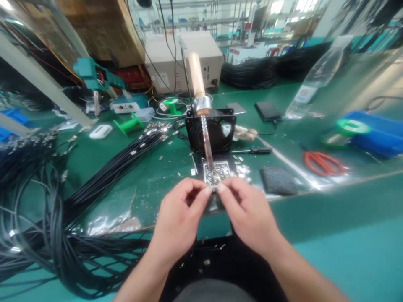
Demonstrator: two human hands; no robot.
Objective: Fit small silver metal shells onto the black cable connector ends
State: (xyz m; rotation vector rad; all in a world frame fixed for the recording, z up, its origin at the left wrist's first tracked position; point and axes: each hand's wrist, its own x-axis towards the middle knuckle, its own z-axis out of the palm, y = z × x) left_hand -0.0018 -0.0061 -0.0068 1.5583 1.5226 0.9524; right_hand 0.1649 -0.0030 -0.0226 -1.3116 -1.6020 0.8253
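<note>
My left hand and my right hand meet at the bench's front edge, thumbs and forefingers pinched. Between their tips is a small silvery piece, mostly covered by the fingers, so its exact kind is unclear. Directly above it, a soldering iron with a wooden handle points steeply down, its tip close to the piece; contact cannot be made out. Beyond the fingertips lies a shallow tray of small metal parts. A black cooling fan stands upright behind the iron's shaft.
Black cables with metal ends cover the left side and hang over the edge. To the right are a screwdriver, a dark pad, orange-handled pliers, a solder spool, a blue bin and a plastic bottle.
</note>
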